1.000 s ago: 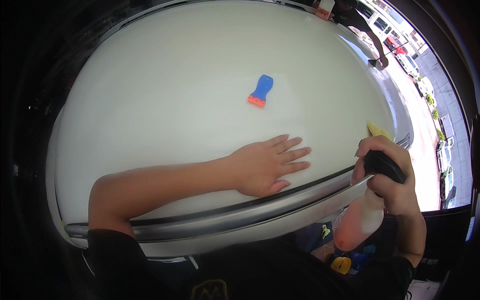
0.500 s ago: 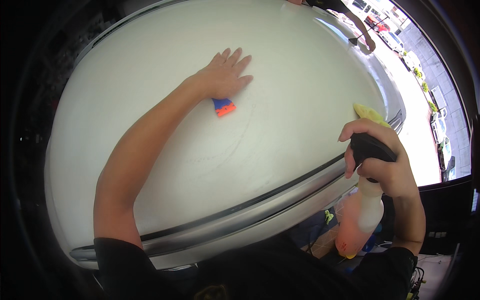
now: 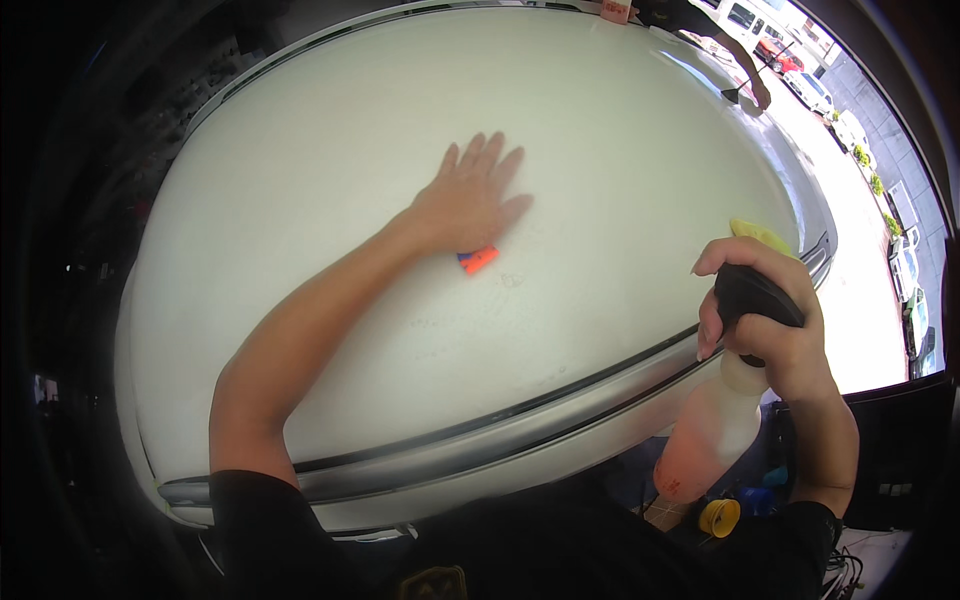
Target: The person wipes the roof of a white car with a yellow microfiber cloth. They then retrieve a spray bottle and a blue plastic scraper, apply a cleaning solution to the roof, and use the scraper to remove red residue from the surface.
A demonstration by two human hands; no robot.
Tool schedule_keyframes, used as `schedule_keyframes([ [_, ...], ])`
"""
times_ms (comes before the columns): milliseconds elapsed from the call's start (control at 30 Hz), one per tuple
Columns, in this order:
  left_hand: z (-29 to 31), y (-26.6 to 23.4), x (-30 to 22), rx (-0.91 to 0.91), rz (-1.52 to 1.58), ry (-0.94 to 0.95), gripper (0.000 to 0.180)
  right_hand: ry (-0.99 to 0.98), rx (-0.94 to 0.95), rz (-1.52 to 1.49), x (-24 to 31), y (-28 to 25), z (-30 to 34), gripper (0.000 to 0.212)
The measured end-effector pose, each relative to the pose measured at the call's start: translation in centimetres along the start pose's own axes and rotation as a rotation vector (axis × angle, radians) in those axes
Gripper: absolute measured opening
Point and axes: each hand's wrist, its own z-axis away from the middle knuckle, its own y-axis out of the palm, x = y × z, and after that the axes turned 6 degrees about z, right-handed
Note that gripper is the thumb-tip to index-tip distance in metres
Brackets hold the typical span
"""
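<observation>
My left hand (image 3: 470,205) lies flat on the pale car roof (image 3: 350,120), fingers spread and pointing away from me. From under the heel of its palm sticks a small scraper (image 3: 479,262), orange at the wide edge with a bit of blue showing; the hand hides the remainder. At the roof's near right edge, my right hand (image 3: 775,310) is closed round the black trigger head of a spray bottle (image 3: 712,425). Pinkish liquid fills part of its clear body, which hangs tilted with the base toward the left. A yellow cloth (image 3: 760,235) shows just beyond my right hand.
A silver roof rail (image 3: 450,462) runs along the near side. At the far right, another person's arm (image 3: 742,58) reaches by the antenna (image 3: 731,96), with a second bottle (image 3: 615,11) nearby. Below my right arm sits a yellow round object (image 3: 719,518). Parked cars stand outside.
My left hand has slid toward me over the roof, now covering more of the scraper's blue part. The spray bottle's base has swung left. The whole view has shifted slightly.
</observation>
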Motion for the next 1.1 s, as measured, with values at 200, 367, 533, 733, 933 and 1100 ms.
schedule_keyframes([
  [200, -0.3, 0.5, -3.2, 0.113, 0.102, 0.339, 0.062, -0.018, -0.088, -0.1, 1.3, 0.7, -2.2, 0.054],
  [367, -1.7, -3.0, 16.3, -0.083, -0.097, -0.391, 0.061, 0.022, 0.033, 0.003, 4.9, 1.2, -6.2, 0.053],
  [533, -0.6, -4.5, 21.7, -0.145, -0.165, -0.669, 0.064, -0.014, -0.003, 0.029, 4.8, 0.5, -8.0, 0.057],
  [733, 3.9, -2.4, 21.5, -0.229, -0.186, -0.384, 0.062, 0.011, -0.069, 0.0, 5.4, -0.3, -5.8, 0.056],
  [933, 7.1, -5.2, 15.1, -0.174, -0.167, -0.198, 0.059, -0.035, -0.147, -0.001, 5.4, -1.5, -2.7, 0.055],
  [1100, 6.4, -7.3, 8.9, -0.104, -0.228, -0.018, 0.056, -0.137, -0.228, 0.127, 6.2, -3.3, -2.6, 0.048],
])
